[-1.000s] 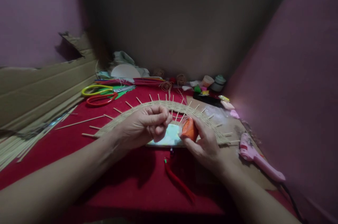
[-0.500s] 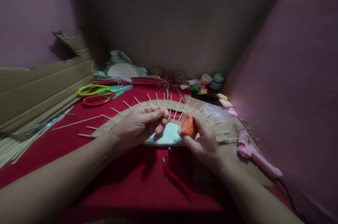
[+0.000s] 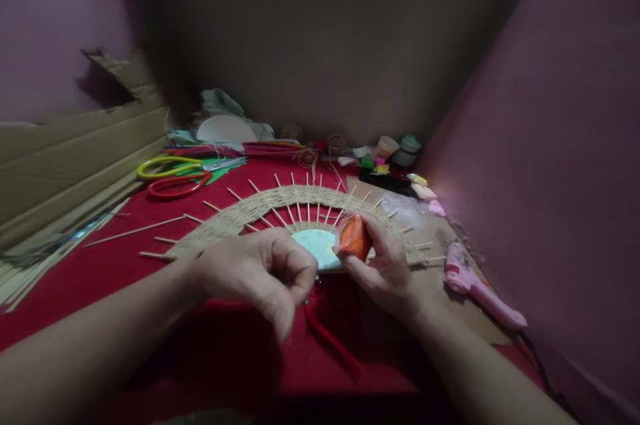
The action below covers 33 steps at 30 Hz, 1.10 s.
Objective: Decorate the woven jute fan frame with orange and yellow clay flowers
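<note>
Red cloth (image 3: 125,265), orange tube (image 3: 354,237), unlabelled.

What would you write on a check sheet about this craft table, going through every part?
Surface: red cloth covers the table; a brown board lies at its right side.
Job's things: half-round woven piece with stick spokes around a pale disc; orange piece; red cord near the front edge.
Clutter: scissors, pink glue gun, small pots at the back, loose sticks on the left.
Grips: left hand curled, fingertips down by the red cord; right hand holds the orange piece.
Cables: dark cord runs from the glue gun.
Surroundings: cardboard on the left, pink walls.
</note>
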Each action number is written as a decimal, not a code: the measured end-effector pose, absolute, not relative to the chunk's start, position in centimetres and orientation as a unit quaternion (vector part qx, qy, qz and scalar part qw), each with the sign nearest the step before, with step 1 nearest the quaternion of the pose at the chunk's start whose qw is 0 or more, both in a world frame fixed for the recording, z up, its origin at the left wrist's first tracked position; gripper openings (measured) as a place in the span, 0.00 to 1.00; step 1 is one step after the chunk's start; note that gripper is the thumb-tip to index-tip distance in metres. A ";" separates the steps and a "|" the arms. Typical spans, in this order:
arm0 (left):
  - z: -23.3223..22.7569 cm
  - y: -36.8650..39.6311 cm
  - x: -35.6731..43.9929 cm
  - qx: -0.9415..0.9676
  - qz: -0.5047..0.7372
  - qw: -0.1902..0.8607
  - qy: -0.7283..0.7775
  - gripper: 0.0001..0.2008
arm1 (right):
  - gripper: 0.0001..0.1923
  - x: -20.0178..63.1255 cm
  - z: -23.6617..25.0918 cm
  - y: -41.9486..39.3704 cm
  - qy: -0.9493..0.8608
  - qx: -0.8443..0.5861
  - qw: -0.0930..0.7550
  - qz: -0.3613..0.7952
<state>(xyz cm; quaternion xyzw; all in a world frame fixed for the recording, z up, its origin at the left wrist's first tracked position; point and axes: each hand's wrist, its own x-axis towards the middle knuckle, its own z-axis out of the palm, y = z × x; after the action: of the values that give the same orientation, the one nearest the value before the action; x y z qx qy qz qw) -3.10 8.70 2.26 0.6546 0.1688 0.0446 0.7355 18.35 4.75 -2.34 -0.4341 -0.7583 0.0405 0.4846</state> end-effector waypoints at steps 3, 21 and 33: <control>2.4 8.5 -2.7 0.670 0.056 0.717 0.184 0.09 | 0.20 18.4 -2.3 4.8 -0.759 -0.435 0.484 0.028; 1.4 8.7 -2.2 0.581 0.135 0.785 0.168 0.11 | 0.19 18.4 -1.8 4.8 -0.760 -0.441 0.476 0.024; 1.0 8.7 -1.8 0.549 0.173 0.806 0.135 0.04 | 0.19 18.4 -2.0 4.8 -0.762 -0.432 0.482 0.023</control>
<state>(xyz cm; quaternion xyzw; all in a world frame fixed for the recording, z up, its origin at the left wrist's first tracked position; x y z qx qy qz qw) -1.84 8.67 1.01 0.5494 0.1345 0.1734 0.8062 18.38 4.82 -1.97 -0.4323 -0.7618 0.0225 0.4819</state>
